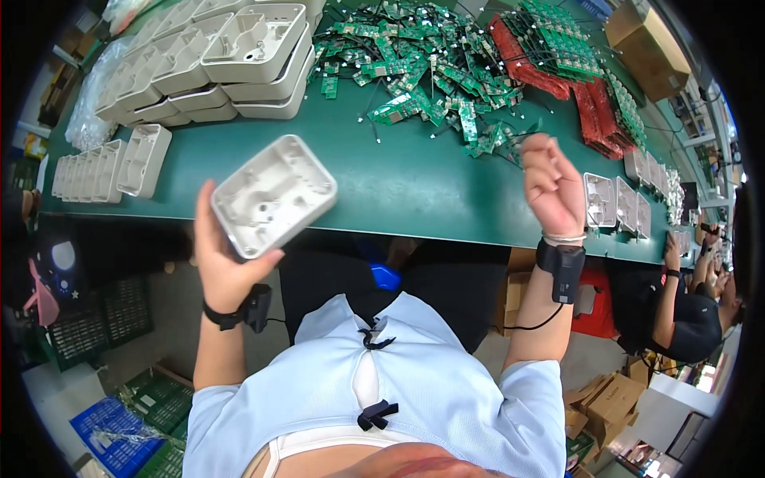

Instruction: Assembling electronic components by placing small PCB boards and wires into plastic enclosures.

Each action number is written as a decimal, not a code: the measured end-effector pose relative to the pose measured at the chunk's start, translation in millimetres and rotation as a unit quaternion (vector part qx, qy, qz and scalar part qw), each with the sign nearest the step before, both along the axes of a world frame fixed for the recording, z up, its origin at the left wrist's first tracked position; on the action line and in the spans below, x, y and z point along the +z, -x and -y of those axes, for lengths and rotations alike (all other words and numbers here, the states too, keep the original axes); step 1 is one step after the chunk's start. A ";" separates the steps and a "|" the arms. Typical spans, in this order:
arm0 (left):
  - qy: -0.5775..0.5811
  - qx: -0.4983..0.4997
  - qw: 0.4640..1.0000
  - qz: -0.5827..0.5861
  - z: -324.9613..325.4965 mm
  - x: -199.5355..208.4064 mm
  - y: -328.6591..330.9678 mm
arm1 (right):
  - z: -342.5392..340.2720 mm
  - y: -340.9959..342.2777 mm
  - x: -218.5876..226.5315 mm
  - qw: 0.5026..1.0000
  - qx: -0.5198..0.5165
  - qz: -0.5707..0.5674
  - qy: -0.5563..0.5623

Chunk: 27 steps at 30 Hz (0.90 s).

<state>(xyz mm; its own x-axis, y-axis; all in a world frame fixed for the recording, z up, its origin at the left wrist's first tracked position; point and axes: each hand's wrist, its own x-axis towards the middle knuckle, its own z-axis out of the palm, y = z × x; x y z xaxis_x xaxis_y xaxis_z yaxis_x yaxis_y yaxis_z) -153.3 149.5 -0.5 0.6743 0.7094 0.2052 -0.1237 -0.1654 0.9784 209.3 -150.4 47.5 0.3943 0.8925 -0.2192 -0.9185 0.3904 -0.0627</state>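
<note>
Housing: the pale plastic housing (pixel 275 195) is nearer you than the circuit-board heap (pixel 410 60) and to its left, tilted hollow side up, which seems to let you see its inner posts.
Left hand: your left hand (pixel 221 259) grips its near-left rim, thumb along one side and fingers along another, probably to leave the cavity unobstructed.
Right hand: your right hand (pixel 552 187) is raised just nearer you than the heap's right end, fingers curled; blur hides whether they pinch anything.
Heap: the boards lie loose and overlapping on the green tabletop (pixel 390 191), likely so single ones come within reach.
Stacked housings: left of the heap, the stack (pixel 259 48) sits in layers, presumably to save room.
Housing row: left of the heap and nearer you, the row (pixel 92 171) stands closely packed, perhaps for quick picking.
Red wrap: right of the heap, red bubble wrap (pixel 514 56) lies against board panels (pixel 562 36), apparently as cushioning.
</note>
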 end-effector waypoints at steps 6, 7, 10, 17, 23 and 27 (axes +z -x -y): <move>-0.108 -0.030 0.991 -0.075 4.4 -17.2 -17.7 | -19.5 -1.3 6.1 0.999 0.026 -0.013 -0.029; -0.126 -0.033 0.988 -0.078 3.0 -17.2 -19.9 | -23.4 -3.7 5.4 0.999 0.028 -0.014 -0.030; -0.162 -0.036 0.982 -0.090 -0.2 -17.3 -23.0 | -37.1 -9.1 5.9 0.988 0.013 0.139 -0.064; -0.179 -0.082 0.977 -0.084 -9.9 -19.6 -26.5 | -65.4 -19.8 10.9 0.967 -0.015 0.249 0.055; -0.129 -0.080 0.987 -0.051 -2.1 -13.2 -27.6 | -90.3 14.1 23.2 0.862 -0.178 0.462 0.104; -0.114 -0.070 0.990 -0.049 -4.8 -16.2 -29.3 | -108.6 45.7 1.0 0.839 -0.147 0.494 0.174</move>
<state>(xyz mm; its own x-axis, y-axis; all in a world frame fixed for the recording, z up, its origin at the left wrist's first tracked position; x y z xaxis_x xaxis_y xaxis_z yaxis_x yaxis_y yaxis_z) -124.0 154.3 -16.6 0.7876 0.5500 0.2777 -0.0680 -0.3703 0.9264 163.5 -41.8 48.5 0.7292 0.6742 0.1174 -0.2177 0.3912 -0.8942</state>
